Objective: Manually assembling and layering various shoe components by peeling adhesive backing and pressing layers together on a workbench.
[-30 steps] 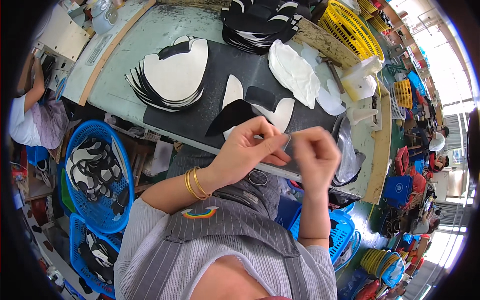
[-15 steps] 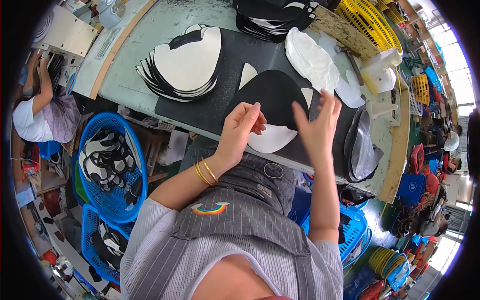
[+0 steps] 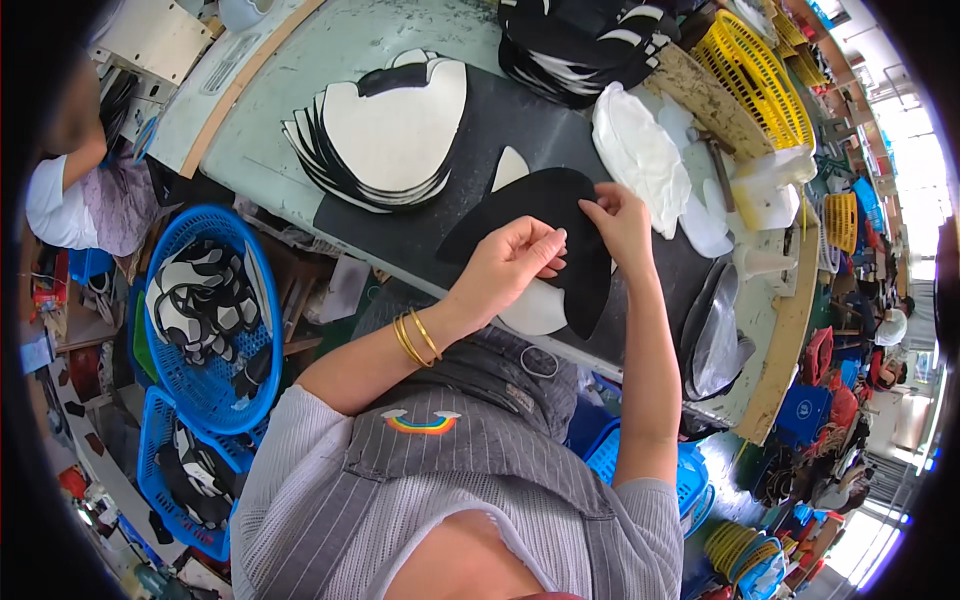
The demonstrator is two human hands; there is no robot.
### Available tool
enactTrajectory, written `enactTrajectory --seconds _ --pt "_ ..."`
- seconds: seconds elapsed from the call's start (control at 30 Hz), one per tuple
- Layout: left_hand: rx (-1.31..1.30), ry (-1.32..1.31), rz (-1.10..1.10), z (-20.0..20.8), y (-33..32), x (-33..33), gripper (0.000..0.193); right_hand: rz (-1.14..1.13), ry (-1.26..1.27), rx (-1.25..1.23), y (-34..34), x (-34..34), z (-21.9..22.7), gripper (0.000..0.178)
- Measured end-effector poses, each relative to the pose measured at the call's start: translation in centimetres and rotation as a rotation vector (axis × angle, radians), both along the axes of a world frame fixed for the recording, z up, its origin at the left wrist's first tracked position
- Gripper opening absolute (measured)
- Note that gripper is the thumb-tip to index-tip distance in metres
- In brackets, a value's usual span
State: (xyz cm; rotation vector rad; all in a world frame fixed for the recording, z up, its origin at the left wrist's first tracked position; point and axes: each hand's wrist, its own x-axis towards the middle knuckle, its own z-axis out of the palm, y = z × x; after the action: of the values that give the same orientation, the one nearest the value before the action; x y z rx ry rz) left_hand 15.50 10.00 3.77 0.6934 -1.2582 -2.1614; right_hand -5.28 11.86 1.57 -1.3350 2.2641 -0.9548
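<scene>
A black curved cut panel (image 3: 535, 195) lies on the dark mat (image 3: 400, 225) at the table's near edge. My right hand (image 3: 622, 225) has its thumb and fingertips closed on the panel's upper right edge. Above the panel's lower middle is my left hand (image 3: 512, 262), thumb pressed against curled fingers; whatever they hold is hidden. A white cut piece (image 3: 536, 310) shows partly from beneath the panel, below my left hand. Another white tip (image 3: 511, 166) sticks out at the panel's far side. Left of it stands a fanned stack of white and black pieces (image 3: 395, 125).
Beyond my right hand lies a crumpled white sheet (image 3: 640, 155), near a hammer (image 3: 720, 175) and a cloudy plastic container (image 3: 768, 190). More black pieces (image 3: 560, 50) are stacked at the back. Blue baskets (image 3: 268, 345) of cut pieces stand left. A co-worker (image 3: 60, 200) sits far left.
My right hand has gone from spread fingers to a pinch on the panel's edge. The panel has turned, its right side now reaching nearer me. My left hand has shifted slightly right.
</scene>
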Motion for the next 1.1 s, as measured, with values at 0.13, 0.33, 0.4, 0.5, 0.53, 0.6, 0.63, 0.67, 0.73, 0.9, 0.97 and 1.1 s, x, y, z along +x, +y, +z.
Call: enactTrajectory --seconds 0.13,0.33,0.4,0.5,0.53,0.6,0.63,0.67,0.73,0.9,0.97,1.1 --pt "-0.037 0.044 0.080 1.5 -0.2 -0.9 0.022 0.080 0.128 -0.279 1.7 2.5 3.2 0.022" --pt "0.113 0.339 0.062 5.8 0.4 0.5 0.017 0.381 0.482 -0.542 6.2 9.6 10.0 0.037" --pt "0.124 0.331 0.048 6.3 0.7 0.5 0.016 0.278 0.380 -0.578 7.3 10.1 10.9 0.036" --pt "0.101 0.271 0.074 7.1 1.6 0.4 0.017 0.175 0.418 -0.696 7.4 9.5 11.4 0.034" --pt "0.030 0.245 0.072 7.0 1.8 0.4 0.017 0.234 0.497 -0.700 7.2 9.2 11.6 0.031" --pt "-0.249 0.108 0.073 7.1 2.4 0.9 0.019 0.253 0.611 -0.632 7.6 9.5 12.1 0.024" --pt "-0.258 0.112 0.075 6.9 2.7 0.9 0.019 0.253 0.615 -0.642 8.0 9.5 12.1 0.024" --pt "-0.237 0.129 0.050 6.5 2.9 0.9 0.019 0.257 0.637 -0.635 8.2 9.5 12.0 0.028" --pt "-0.225 0.150 0.028 6.6 2.8 0.8 0.019 0.331 0.625 -0.658 8.3 8.9 12.3 0.033" --pt "-0.377 -0.080 0.014 7.3 3.3 1.3 0.018 0.367 0.767 -0.541 9.1 9.5 12.6 0.030" --pt "-0.123 0.100 -0.030 7.3 3.5 1.6 0.019 0.366 0.804 -0.583 9.4 9.4 12.5 0.030" --pt "0.135 0.206 -0.088 6.6 3.5 0.7 0.022 -0.010 0.304 -0.549 10.6 9.1 12.7 0.017"
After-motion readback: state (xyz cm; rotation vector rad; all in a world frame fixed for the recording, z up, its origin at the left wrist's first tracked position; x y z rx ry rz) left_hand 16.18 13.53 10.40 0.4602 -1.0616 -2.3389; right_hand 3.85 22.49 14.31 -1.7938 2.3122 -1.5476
